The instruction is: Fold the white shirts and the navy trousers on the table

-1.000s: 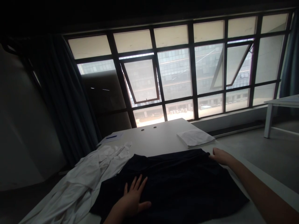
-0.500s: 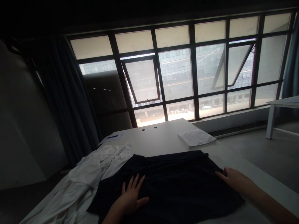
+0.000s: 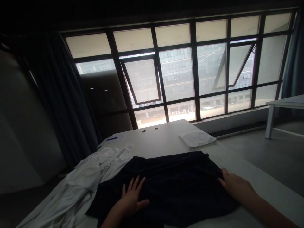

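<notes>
A dark navy garment [image 3: 175,190] lies spread on the white table in front of me, with a few soft wrinkles near its far edge. My left hand [image 3: 131,198] rests flat on its left part, fingers spread. At the garment's right edge is my right hand [image 3: 237,186], closed on the cloth there; its fingertips are partly hidden. Heaped to the left, white garments [image 3: 95,177] lie crumpled and touch the dark one.
A folded white cloth [image 3: 197,139] sits on the table [image 3: 163,142] toward the far right. Paper with a blue pen [image 3: 112,138] lies at the far left. Another white table [image 3: 269,122] stands to the right. Beyond are windows and a dark curtain [image 3: 64,104].
My right hand has shifted slightly down and turned on the garment's edge, and the right lower corner has drawn inward. My left hand stays flat. The view has shifted a little.
</notes>
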A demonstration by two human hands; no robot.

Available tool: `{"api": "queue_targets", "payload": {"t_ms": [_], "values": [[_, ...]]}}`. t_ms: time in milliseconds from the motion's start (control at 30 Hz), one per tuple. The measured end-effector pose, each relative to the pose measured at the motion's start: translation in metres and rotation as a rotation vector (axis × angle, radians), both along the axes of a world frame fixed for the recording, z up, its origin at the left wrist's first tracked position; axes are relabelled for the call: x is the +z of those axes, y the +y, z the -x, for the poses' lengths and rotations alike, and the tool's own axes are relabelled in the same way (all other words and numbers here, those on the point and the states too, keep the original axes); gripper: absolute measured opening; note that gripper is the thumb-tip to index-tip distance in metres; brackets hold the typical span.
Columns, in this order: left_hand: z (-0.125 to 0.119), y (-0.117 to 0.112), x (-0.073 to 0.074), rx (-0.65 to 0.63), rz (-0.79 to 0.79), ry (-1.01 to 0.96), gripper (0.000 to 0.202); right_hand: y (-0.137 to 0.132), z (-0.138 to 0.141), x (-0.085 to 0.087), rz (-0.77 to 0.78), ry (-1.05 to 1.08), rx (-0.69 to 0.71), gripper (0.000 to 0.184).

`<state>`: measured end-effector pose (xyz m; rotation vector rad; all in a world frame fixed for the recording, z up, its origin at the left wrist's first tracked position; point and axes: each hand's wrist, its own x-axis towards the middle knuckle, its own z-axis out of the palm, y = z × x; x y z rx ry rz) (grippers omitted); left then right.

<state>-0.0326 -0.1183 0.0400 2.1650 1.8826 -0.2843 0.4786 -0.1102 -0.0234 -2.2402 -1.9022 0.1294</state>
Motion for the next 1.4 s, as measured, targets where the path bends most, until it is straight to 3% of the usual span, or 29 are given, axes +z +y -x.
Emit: {"api": "queue_targets", "payload": {"t_ms": [233,400,500,600,733,900,1000,1133,1267,1400], "values": [[-0.002,-0.001,0.003,0.007,0.003,0.001,0.099,-0.005,0.024,0.0,-0.052,-0.125,0.006,0.033],[-0.001,-0.001,0.0,0.006,-0.011,-0.007,0.099,-0.006,0.041,-0.007,-0.088,-0.259,0.054,0.059],[-0.001,-0.002,0.002,0.002,-0.009,-0.018,0.099,-0.002,0.036,-0.011,-0.195,-0.289,0.118,0.056],[-0.002,-0.003,0.006,0.006,-0.001,-0.023,0.101,0.006,0.021,-0.015,-0.245,-0.165,0.086,0.054],[-0.002,-0.003,0.007,0.008,0.003,-0.035,0.102,0.014,-0.001,-0.023,-0.199,-0.008,0.032,0.053],[0.0,-0.003,0.005,0.003,0.001,-0.034,0.102,0.011,-0.012,-0.032,-0.087,-0.005,0.043,0.048],[-0.001,-0.002,0.006,0.003,0.0,-0.028,0.102,0.007,-0.011,-0.029,-0.087,-0.089,0.047,0.048],[-0.002,-0.002,0.006,0.008,0.001,-0.023,0.103,0.006,-0.005,-0.01,-0.214,-0.195,0.04,0.046],[-0.003,-0.002,0.006,0.01,-0.001,-0.023,0.103,0.005,0.014,0.01,-0.394,-0.125,0.29,0.04],[-0.003,-0.003,0.007,0.011,0.001,-0.022,0.103,0.0,0.035,0.006,-0.231,0.031,0.556,0.055]]}}
